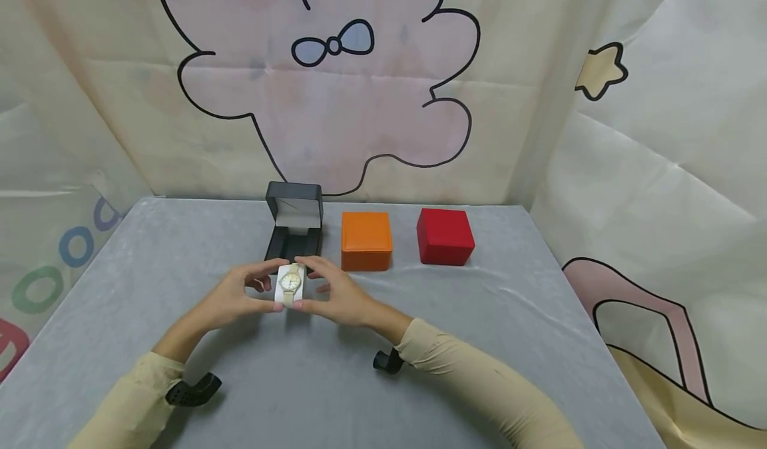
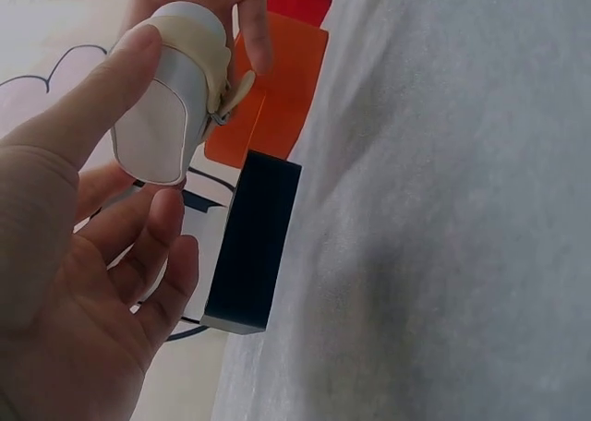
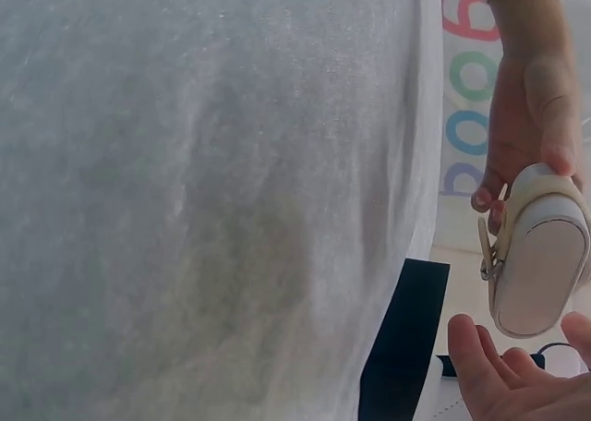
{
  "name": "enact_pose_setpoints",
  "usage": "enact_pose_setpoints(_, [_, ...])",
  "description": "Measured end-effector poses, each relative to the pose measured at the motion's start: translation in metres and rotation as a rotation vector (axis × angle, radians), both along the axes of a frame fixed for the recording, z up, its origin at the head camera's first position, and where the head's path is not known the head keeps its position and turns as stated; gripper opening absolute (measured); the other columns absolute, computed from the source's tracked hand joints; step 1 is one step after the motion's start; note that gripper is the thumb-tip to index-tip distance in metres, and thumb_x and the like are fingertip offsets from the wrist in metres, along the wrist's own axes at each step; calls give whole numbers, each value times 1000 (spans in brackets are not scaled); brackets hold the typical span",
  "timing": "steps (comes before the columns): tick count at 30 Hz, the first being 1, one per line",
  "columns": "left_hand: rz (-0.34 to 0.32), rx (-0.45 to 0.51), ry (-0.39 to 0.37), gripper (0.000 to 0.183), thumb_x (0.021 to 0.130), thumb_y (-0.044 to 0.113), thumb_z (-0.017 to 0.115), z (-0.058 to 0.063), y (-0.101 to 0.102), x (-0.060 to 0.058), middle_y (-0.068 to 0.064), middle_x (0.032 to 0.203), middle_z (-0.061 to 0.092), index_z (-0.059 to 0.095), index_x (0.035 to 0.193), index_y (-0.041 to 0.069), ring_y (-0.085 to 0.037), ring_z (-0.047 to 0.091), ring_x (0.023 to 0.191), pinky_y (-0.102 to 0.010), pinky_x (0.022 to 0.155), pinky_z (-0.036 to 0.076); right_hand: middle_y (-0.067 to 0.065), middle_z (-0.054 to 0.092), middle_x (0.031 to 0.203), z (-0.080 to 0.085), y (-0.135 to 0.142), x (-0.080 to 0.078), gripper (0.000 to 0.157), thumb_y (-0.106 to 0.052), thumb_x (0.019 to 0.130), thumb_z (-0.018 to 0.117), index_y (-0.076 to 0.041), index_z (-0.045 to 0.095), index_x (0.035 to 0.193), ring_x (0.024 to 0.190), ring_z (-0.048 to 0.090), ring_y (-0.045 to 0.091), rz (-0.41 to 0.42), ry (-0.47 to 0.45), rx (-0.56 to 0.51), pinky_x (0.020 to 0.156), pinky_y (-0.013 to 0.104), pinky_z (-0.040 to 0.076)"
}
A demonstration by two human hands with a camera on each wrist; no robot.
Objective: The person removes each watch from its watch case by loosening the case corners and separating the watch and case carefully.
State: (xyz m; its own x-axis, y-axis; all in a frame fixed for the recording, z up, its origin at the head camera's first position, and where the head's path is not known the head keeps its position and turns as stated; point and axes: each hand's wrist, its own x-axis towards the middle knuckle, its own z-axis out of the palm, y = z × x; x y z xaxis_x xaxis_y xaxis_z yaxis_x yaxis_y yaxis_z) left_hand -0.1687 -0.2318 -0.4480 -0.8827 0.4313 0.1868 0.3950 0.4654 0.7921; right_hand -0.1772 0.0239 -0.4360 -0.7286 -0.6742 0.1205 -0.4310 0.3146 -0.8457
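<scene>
A wristwatch (image 1: 290, 282) with a pale round dial and cream strap is wrapped round a white watch cushion (image 2: 152, 130). My left hand (image 1: 236, 296) pinches the cushion's left end between thumb and fingers. At the other end, my right hand (image 1: 341, 296) holds it the same way, thumb near me and index finger on the far side. Both wrist views show the cushion raised off the table, with the strap's buckle (image 3: 489, 270) hanging on its underside. Just beyond the hands stands a dark watch box (image 1: 295, 202), lid up and pale lining showing; the hands partly hide its front.
To the right of the dark box stand a closed orange box (image 1: 367, 241) and a closed red box (image 1: 445, 237). A grey cloth covers the table (image 1: 311, 396). Behind it hangs a printed curtain (image 1: 383, 122). Black wrist mounts (image 1: 193, 390) stick out from both sleeves.
</scene>
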Motion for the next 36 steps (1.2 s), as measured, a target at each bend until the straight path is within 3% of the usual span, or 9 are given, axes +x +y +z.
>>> enact_pose_setpoints(5, [-2,-7,1,73,77,18,89,-1,1,3,-5,95,64,56,141,1,-14,55,84,-26,79,50,2,38,159,-3,-2,2,77,-26,93,74,-21,33,159,131,54,21,24,-7,14,99,33,54])
enact_pose_setpoints(11, [-24,-19,1,73,78,20,89,0,3,1,-4,99,64,57,141,2,-13,55,84,-27,78,50,0,38,159,-4,-4,1,81,-26,90,78,-26,34,158,127,57,23,44,-19,10,99,37,55])
enact_pose_setpoints(17, [-21,-26,-16,73,77,22,89,0,5,1,-4,99,64,58,141,5,-12,54,84,-27,78,50,2,38,158,-6,-5,1,86,-23,86,83,-24,35,157,125,59,25,51,-18,-9,97,30,55])
enact_pose_setpoints(25, [-3,-32,-20,71,78,23,88,-1,9,2,-4,99,66,59,140,4,-9,54,84,-26,78,50,7,38,155,-7,-8,0,82,-18,86,81,-20,39,156,113,65,25,38,-11,-18,92,23,55])
enact_pose_setpoints(29, [-10,-35,-11,72,77,22,88,0,10,3,-5,100,66,58,140,2,-8,54,84,-27,78,50,9,37,156,-7,-9,2,82,-18,86,82,-20,40,156,112,65,24,30,-2,-11,91,25,56])
enact_pose_setpoints(36, [9,-27,-77,73,77,20,89,1,8,3,-9,91,62,58,140,2,-12,53,83,-26,68,45,8,44,151,-7,-12,1,75,-20,87,81,-16,46,152,102,67,19,13,30,4,87,26,58])
